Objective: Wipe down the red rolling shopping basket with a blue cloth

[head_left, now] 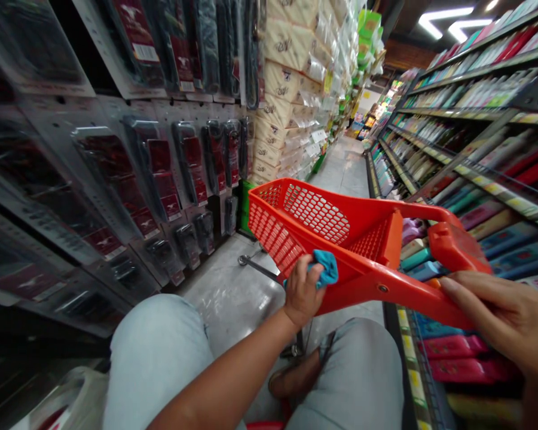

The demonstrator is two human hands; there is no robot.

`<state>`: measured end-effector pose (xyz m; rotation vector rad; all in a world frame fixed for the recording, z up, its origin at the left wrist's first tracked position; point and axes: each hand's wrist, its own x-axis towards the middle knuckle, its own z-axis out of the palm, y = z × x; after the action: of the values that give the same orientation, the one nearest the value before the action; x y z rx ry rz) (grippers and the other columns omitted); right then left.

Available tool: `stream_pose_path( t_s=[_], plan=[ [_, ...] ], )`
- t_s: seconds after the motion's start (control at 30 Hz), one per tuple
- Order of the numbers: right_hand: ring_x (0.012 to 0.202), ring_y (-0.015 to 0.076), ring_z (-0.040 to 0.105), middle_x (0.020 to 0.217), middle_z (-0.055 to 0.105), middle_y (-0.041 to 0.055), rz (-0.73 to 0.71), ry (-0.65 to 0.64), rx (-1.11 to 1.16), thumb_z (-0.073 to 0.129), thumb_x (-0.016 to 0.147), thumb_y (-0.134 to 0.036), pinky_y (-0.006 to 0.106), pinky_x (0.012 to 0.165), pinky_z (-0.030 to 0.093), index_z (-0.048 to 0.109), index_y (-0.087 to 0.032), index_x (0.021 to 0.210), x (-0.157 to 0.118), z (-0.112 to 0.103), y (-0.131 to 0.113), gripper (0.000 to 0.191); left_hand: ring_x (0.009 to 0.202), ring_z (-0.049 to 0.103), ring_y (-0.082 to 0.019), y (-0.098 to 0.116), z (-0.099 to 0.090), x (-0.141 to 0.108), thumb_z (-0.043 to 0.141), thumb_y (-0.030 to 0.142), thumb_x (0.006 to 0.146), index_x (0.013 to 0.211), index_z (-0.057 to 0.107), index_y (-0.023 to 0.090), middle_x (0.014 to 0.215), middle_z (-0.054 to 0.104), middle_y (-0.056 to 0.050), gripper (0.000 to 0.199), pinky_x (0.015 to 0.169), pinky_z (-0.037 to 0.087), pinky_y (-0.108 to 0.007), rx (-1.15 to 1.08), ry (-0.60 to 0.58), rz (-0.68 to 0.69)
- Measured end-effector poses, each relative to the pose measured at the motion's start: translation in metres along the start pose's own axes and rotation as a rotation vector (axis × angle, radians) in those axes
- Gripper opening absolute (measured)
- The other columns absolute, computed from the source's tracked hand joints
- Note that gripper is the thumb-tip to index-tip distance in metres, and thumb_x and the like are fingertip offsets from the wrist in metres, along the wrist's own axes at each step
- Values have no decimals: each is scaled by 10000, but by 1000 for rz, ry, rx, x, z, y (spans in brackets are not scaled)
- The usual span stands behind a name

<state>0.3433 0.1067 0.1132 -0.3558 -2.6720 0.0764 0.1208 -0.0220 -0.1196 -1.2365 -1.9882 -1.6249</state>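
A red plastic shopping cart (363, 263) stands tilted in the view, in front of the person's knees. My left hand (303, 291) is closed round a crumpled blue cloth (325, 269) and presses it against the cart's near side wall. At the right, my right hand (502, 304) grips the red side frame of the cart near its handle, thumb on top. The cart's basket has perforated walls, and no goods show inside it.
Packaged goods (192, 155) hang in rows on the left. Stacked cream packs (282, 89) stand beyond them. Shelves of bottles (470, 137) line the right side. A grey tiled floor (233, 286) runs down the aisle. The person's knees (161, 358) are bent below.
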Motion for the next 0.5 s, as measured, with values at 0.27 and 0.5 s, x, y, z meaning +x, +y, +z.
stream_pose_path(
  t_s=[0.27, 0.5],
  plan=[
    [1037, 254, 726, 1148, 755, 113, -36, -23, -245, 409, 1031, -472, 398, 882, 584, 732, -185, 1138, 32, 37, -58, 445, 1112, 608, -220, -29, 15, -3, 498, 174, 905, 1218, 499, 232, 1133, 588, -91, 318, 983, 516, -426, 6, 238, -322],
    [928, 280, 746, 971, 769, 195, 228, -424, -440, 303, 1053, -396, 338, 782, 538, 731, -100, 1063, 122, 109, -100, 520, 1061, 638, -222, -28, 29, 2, 637, 271, 881, 1137, 569, 221, 1088, 635, -68, 270, 946, 539, -403, -57, 276, -436]
  ],
)
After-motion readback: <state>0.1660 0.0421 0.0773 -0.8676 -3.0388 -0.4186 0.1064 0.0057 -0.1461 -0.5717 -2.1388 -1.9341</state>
